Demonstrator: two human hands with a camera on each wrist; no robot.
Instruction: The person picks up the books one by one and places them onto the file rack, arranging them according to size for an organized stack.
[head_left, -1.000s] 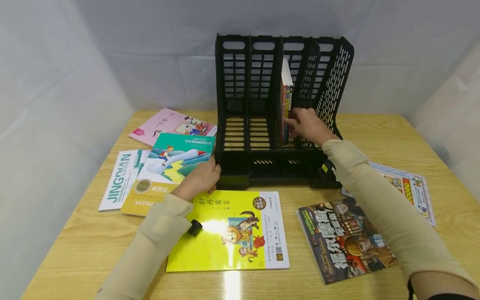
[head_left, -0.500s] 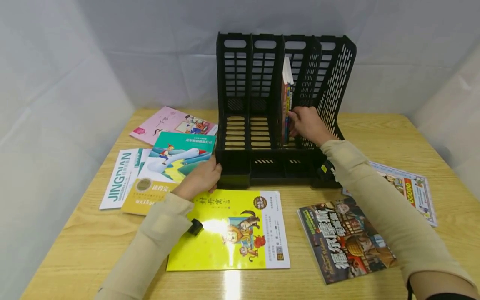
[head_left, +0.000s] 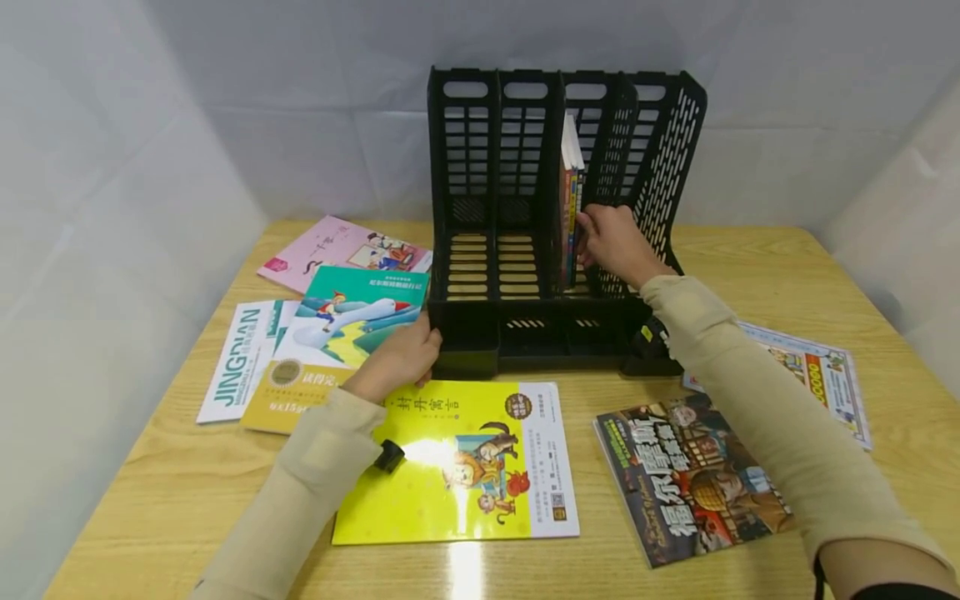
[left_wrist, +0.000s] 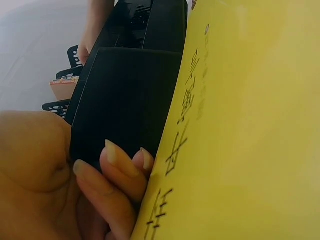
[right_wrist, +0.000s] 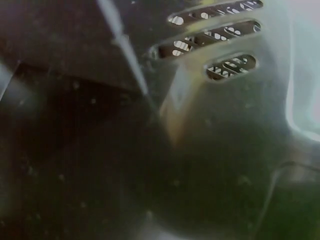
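Observation:
A black rack [head_left: 525, 310] with four upright compartments stands on the table. Several thin books [head_left: 571, 204] stand upright in its third compartment from the left. My right hand [head_left: 618, 243] pinches the rightmost of these at the spine, its fingertips partly hidden. The left hand [head_left: 401, 354] grips the rack's front left corner; the left wrist view shows the bent fingers of that hand [left_wrist: 110, 187] around the black corner [left_wrist: 125, 100]. Dark plastic with slots [right_wrist: 125, 150] fills the right wrist view, where no fingers can be made out.
A yellow book [head_left: 442, 492] lies in front of the rack. Left of it are a pink book [head_left: 330, 250], a green one [head_left: 337, 287] and a white one [head_left: 236, 367]. At the right lie a dark book [head_left: 690, 483] and a pale blue one [head_left: 843, 387], partly under the right sleeve.
My right hand has moved slightly up along the book spines. The left hand has kept its grip on the rack corner, and the books on the table lie as before.

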